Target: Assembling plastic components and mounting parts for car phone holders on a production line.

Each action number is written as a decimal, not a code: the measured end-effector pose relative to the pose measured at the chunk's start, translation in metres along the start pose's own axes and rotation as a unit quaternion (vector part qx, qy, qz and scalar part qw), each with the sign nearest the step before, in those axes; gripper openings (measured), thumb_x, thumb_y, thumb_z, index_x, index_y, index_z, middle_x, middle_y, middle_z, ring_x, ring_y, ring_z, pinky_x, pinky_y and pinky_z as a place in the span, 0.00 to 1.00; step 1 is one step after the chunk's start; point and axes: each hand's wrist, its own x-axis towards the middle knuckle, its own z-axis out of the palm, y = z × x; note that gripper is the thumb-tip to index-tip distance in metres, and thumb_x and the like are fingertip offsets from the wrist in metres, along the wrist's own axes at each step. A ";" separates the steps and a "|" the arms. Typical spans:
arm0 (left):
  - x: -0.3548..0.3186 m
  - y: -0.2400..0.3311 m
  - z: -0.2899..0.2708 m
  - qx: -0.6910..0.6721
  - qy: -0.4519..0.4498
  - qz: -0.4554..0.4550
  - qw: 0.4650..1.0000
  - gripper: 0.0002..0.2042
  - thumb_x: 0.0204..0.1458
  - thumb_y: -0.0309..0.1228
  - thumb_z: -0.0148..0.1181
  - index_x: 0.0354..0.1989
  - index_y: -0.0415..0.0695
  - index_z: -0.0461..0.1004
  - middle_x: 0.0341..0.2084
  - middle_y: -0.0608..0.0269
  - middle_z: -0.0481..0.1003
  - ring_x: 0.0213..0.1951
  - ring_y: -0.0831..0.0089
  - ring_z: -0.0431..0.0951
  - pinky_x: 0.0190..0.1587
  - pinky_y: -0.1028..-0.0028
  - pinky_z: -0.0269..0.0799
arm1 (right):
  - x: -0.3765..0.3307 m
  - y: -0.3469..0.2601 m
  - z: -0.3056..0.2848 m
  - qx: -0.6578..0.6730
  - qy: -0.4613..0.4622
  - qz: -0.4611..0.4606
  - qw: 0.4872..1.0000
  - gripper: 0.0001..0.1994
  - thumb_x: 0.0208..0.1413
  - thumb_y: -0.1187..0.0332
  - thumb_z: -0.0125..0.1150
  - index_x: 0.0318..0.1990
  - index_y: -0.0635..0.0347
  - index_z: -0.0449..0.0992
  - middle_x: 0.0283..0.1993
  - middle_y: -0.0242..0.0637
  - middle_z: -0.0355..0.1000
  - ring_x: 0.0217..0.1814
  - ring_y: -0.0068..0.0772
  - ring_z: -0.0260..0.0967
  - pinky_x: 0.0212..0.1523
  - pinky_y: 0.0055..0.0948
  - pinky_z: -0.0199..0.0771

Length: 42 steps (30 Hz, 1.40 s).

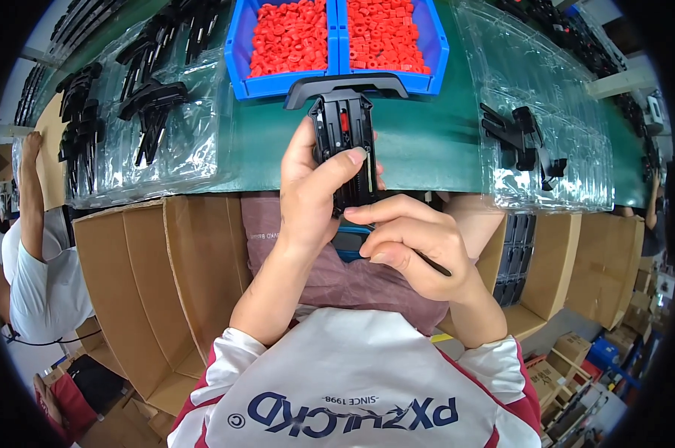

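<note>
My left hand (308,183) is wrapped round a black plastic assembly (327,133), its thumb lying on the front face. The assembly has a long grooved body and a wide, curved crossbar at its top end. A small red piece (345,122) shows in the middle groove. Close to the lower end of the body, my right hand (420,243) is closed, with its index fingertip at the assembly's edge. A thin dark stick-like tool (433,263) pokes out from between its curled fingers; the tool's other end is hidden.
Two blue bins (278,86) of small red parts stand beyond the assembly on the green table (263,149). Clear plastic trays with black parts (152,104) lie left, another tray (576,175) right. Open cardboard boxes (140,261) flank my lap. Another person's arm (31,194) is at far left.
</note>
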 end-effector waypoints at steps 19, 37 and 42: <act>0.000 -0.002 -0.006 -0.027 -0.023 -0.011 0.999 0.22 0.53 0.24 0.53 0.57 0.37 0.62 0.45 0.40 0.73 0.42 0.55 0.79 0.38 0.62 0.81 | -0.028 -0.035 -0.085 -0.185 0.319 -0.071 0.927 0.13 0.60 0.77 0.43 0.43 0.66 0.77 0.45 0.44 0.74 0.33 0.29 0.69 0.39 0.24 0.69; 0.003 -0.015 -0.004 -0.125 -0.167 -0.099 0.973 0.29 0.50 0.21 0.48 0.64 0.38 0.55 0.55 0.38 0.68 0.54 0.50 0.73 0.49 0.60 0.76 | -0.042 -0.009 -0.091 -0.444 0.288 -0.149 0.836 0.09 0.42 0.74 0.69 0.35 0.59 0.83 0.31 0.35 0.69 0.28 0.25 0.62 0.25 0.22 0.62; -0.001 -0.020 0.006 -0.009 -0.126 -0.076 0.989 0.32 0.48 0.18 0.46 0.66 0.38 0.52 0.58 0.40 0.65 0.56 0.52 0.72 0.55 0.61 0.70 | -0.045 -0.007 -0.024 -0.351 0.202 -0.162 0.900 0.16 0.39 0.60 0.77 0.34 0.59 0.83 0.29 0.32 0.67 0.22 0.22 0.59 0.21 0.19 0.60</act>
